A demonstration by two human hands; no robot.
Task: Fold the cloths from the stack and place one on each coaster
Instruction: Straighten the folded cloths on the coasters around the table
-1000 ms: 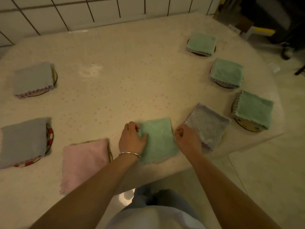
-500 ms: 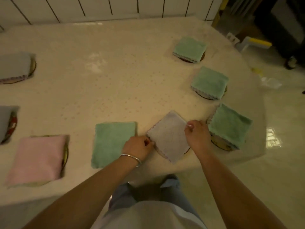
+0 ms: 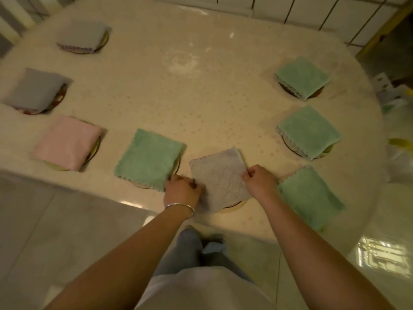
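Both hands pinch a grey, scallop-edged, folded cloth (image 3: 220, 176) lying on its coaster (image 3: 232, 208).

Grey folded cloth (image 3: 220, 175) on coaster (image 3: 232, 207), pinched at opposite edges by left hand (image 3: 182, 190) and right hand (image 3: 260, 181), near tabletop (image 3: 190, 90) edge.

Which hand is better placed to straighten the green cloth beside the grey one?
Left. The left hand pinches the grey cloth right at the near corner of the green cloth. The right hand holds the grey cloth's far edge, away from it.
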